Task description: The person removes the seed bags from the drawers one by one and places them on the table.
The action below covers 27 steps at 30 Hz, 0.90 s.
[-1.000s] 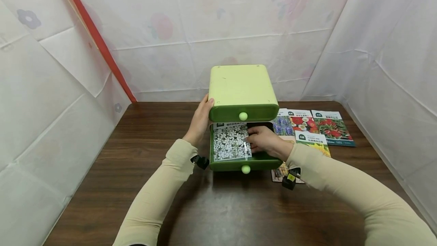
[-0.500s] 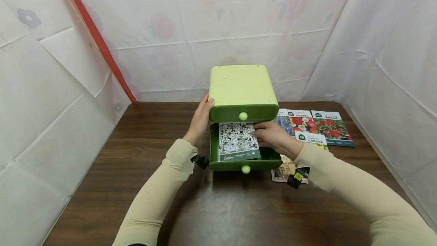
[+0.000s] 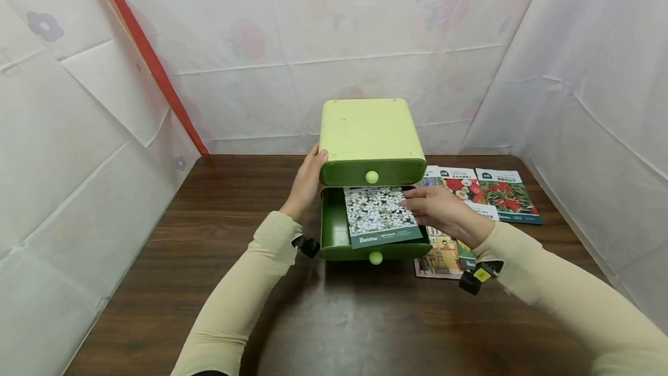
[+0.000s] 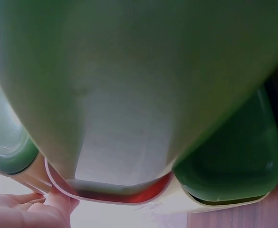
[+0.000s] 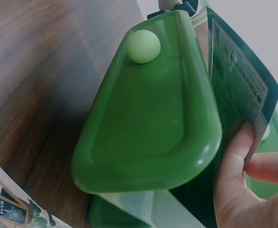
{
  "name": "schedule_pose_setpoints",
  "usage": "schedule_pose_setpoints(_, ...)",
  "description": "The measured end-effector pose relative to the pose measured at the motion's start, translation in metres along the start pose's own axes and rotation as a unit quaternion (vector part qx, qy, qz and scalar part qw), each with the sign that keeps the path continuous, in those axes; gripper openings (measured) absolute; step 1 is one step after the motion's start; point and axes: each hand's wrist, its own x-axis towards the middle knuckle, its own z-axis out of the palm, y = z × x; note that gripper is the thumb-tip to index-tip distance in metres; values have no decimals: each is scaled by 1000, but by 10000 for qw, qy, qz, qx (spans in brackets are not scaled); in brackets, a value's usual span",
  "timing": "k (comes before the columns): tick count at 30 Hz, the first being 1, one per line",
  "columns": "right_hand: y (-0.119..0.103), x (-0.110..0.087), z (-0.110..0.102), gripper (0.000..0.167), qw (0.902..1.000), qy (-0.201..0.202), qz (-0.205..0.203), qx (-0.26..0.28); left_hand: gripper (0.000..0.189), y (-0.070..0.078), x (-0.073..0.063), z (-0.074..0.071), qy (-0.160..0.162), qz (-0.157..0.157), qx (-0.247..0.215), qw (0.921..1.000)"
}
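Observation:
A small green drawer cabinet [image 3: 370, 126] stands on the dark table, one drawer [image 3: 336, 225] pulled out below its top drawer. My left hand [image 3: 304, 185] rests against the cabinet's left side, thumb at the upper edge; the left wrist view shows those fingers [image 4: 29, 209] along the side wall. With thumb and fingers my right hand [image 3: 443, 213] pinches the right edge of a seed packet [image 3: 381, 216] printed with white flowers. The packet is tilted over the open drawer, its lower edge overlapping the drawer front [image 5: 143, 118]. Its printed back [image 5: 238, 71] faces the right wrist camera.
Right of the cabinet lie several seed packets, among them one with red flowers [image 3: 508, 199] and one with red and white blooms [image 3: 464, 184]. A picture of chairs [image 3: 440, 257] lies nearer the front. White cloth [image 3: 313, 45] hangs behind the table.
My right hand has drawn the white-flower packet rightward and up from inside the drawer, and the packet has turned at a slant. The left hand and cabinet stay in place.

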Motion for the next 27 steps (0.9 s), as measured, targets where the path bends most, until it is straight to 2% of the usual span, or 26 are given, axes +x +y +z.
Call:
schedule_pose_setpoints(6, 6, -15, -12, 59, 9998, -154, -77, 128, 68, 0, -1, 0, 14, -60, 143, 9999)
schedule_pose_setpoints(11, 11, -28, -24, 57, 9999, -109, -41, -44, 66, 1, 0, 0, 19, -63, 90, 9999)
schedule_pose_setpoints(21, 21, -57, -46, 58, 9969, 316, -22, -726, 65, 0, 0, 1, 22, -26, -28, 10000)
schedule_pose_setpoints(27, 33, -68, -60, 63, 9952, 575, 40, -794, 63, 1, -2, 0, 21, -82, 28, 10000)
